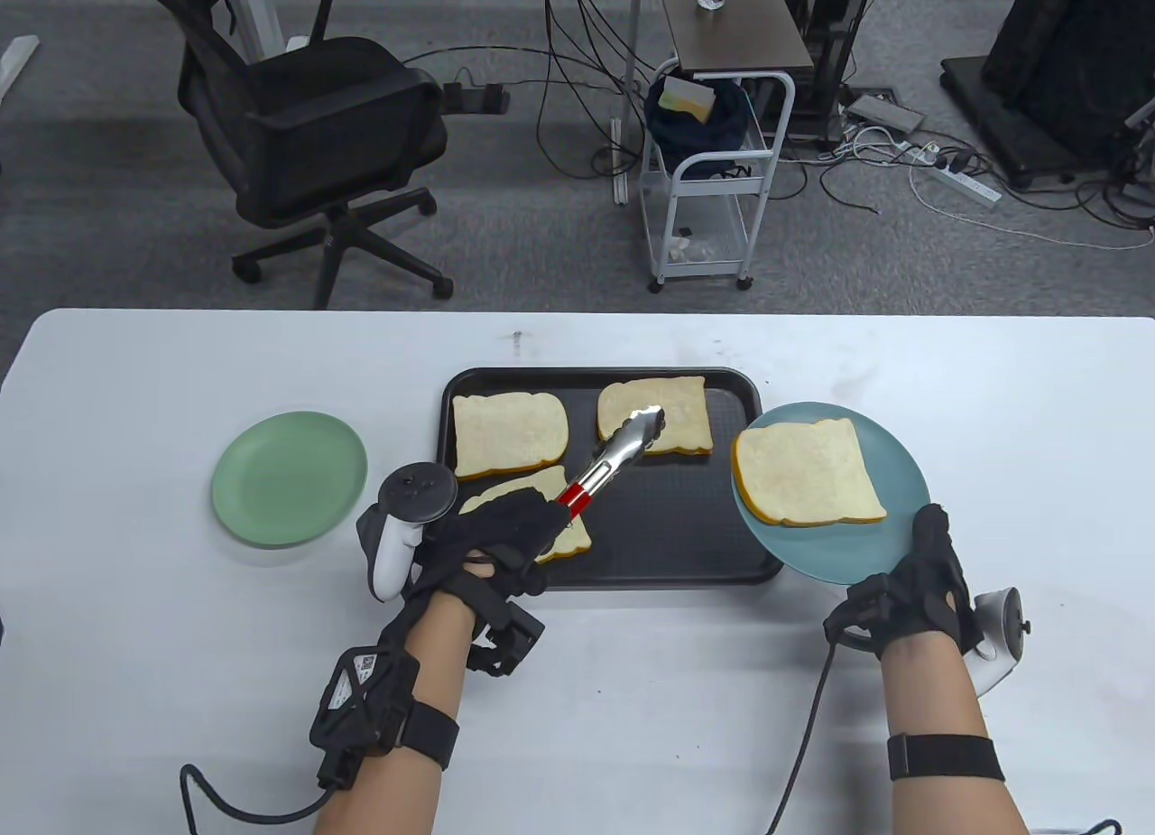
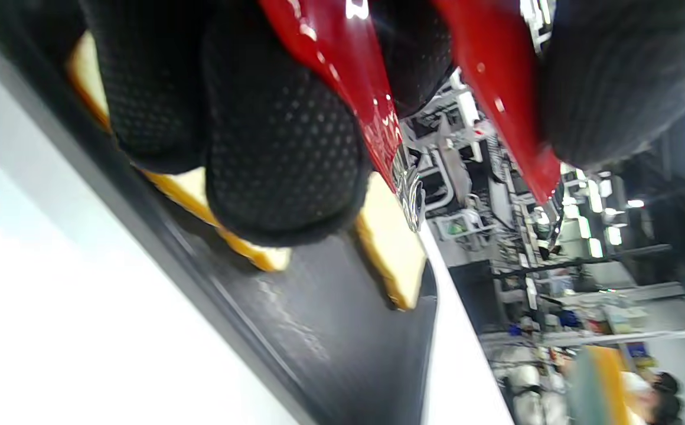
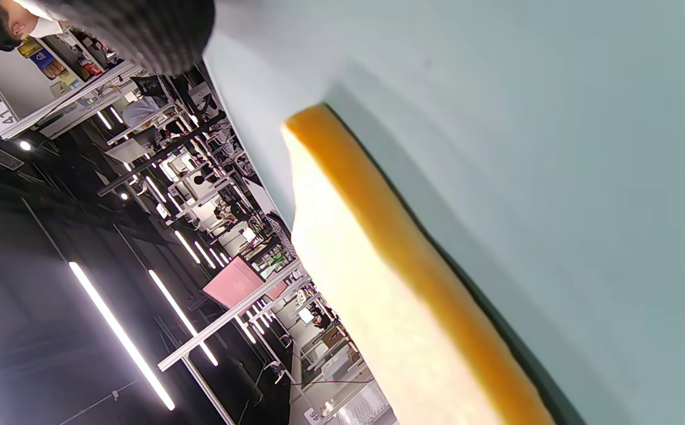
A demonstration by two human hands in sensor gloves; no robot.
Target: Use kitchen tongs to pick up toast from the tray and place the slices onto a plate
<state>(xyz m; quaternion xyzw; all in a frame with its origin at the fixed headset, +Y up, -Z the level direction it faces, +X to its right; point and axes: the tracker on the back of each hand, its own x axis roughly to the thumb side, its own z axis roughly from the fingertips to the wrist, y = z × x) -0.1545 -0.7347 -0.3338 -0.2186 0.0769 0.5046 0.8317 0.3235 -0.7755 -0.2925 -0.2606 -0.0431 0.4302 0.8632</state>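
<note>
toast (image 1: 654, 415) on tray (image 1: 686, 546) lies under tongs (image 1: 614, 460) clasped by left grip (image 1: 501, 533); right grip (image 1: 916, 591) holds blue plate (image 1: 893, 460).

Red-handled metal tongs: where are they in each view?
Table view: red-handled metal tongs at centre, running from the left hand up-right, tips over the far-right toast slice.
Left wrist view: two red handle arms across the top, between gloved fingers.
Right wrist view: not in it.
Shared landmark: black rectangular tray, in the table and left wrist views.
</note>
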